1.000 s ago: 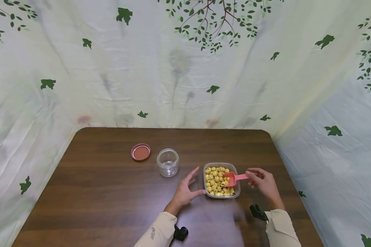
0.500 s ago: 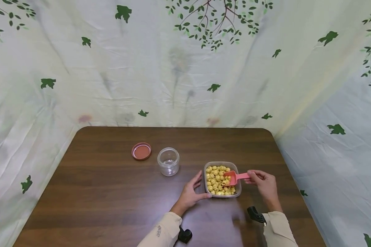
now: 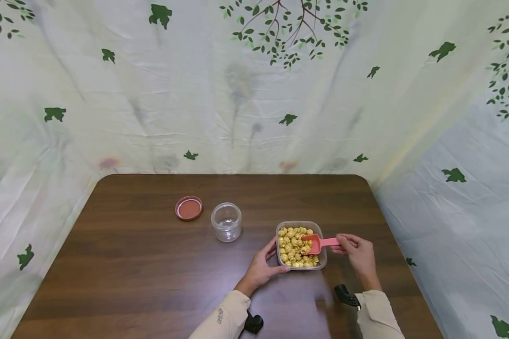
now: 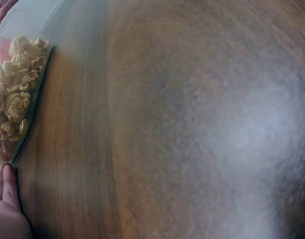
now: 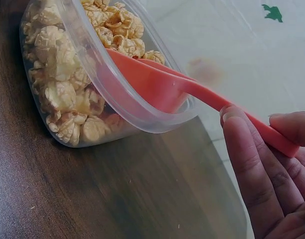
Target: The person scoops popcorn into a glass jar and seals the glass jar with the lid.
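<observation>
On the left, see the reddish lid (image 3: 188, 208) lying on the brown table (image 3: 144, 278), and near it the clear jar (image 3: 226, 226), upright and without cover; could be tipped, by my judgement, through a careless sweep of the left hand (image 3: 260, 269); note next this hand's thumb and fingers, spread apart around the left side of the plastic container (image 5: 159, 122), touching but not clamped; with so light a support, might let the container slide or tilt under a hard push; inside the container, find the popcorn (image 3: 288, 247); could tumble over the rim because of too quick or too full a lift; further right, find the pink scoop (image 5: 162, 94), with bowl in the popcorn and handle pinched between thumb and fingers of the right hand (image 3: 358, 258); being held only at the handle, might twist and lose its load.

In the left wrist view, hard to make out the left hand, mostly cut off at the lower left corner; cannot tell its pressure on the wall; hidden among popcorn, the scoop's front edge; cut off in the right wrist view, the lower part of the right hand.
</observation>
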Demonstrator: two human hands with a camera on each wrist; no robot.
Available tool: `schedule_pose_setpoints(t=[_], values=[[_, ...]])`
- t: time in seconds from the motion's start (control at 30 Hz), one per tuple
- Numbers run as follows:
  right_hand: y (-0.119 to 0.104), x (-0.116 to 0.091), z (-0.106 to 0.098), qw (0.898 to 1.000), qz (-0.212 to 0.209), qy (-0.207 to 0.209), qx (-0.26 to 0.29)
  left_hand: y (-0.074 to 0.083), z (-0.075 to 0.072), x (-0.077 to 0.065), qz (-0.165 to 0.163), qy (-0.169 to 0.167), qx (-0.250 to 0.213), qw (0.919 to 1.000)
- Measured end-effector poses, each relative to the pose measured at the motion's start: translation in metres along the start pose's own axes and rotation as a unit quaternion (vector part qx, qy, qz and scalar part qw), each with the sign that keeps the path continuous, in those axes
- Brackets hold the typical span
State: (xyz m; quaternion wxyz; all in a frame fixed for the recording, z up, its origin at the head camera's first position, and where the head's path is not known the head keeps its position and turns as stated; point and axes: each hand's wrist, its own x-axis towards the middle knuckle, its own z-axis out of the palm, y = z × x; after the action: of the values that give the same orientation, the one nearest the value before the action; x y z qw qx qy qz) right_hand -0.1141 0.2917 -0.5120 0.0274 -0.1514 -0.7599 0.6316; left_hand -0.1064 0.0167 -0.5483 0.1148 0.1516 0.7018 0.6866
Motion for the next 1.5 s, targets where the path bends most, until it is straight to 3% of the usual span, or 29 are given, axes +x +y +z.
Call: schedule_pose_setpoints(t=[0.33,0.63,1.37,1.5], values=[[0.001,0.004,0.002,1.000,-0.003,0.006,-0.009,-0.003,-0.002,0.002,0.004,-0.002,0.007,1.0000],[0.005,0.007,0.004,1.000,0.017,0.006,-0.013,-0.038,0.000,0.009,0.002,0.008,0.034,0.9994],[0.012,0.008,0.013,0.999,0.025,-0.007,-0.021,-0.042,0.001,0.008,-0.008,0.008,0.016,0.9998],[0.013,0.008,0.014,0.999,0.031,0.000,-0.039,-0.041,0.001,0.007,0.005,0.011,0.016,0.9998]])
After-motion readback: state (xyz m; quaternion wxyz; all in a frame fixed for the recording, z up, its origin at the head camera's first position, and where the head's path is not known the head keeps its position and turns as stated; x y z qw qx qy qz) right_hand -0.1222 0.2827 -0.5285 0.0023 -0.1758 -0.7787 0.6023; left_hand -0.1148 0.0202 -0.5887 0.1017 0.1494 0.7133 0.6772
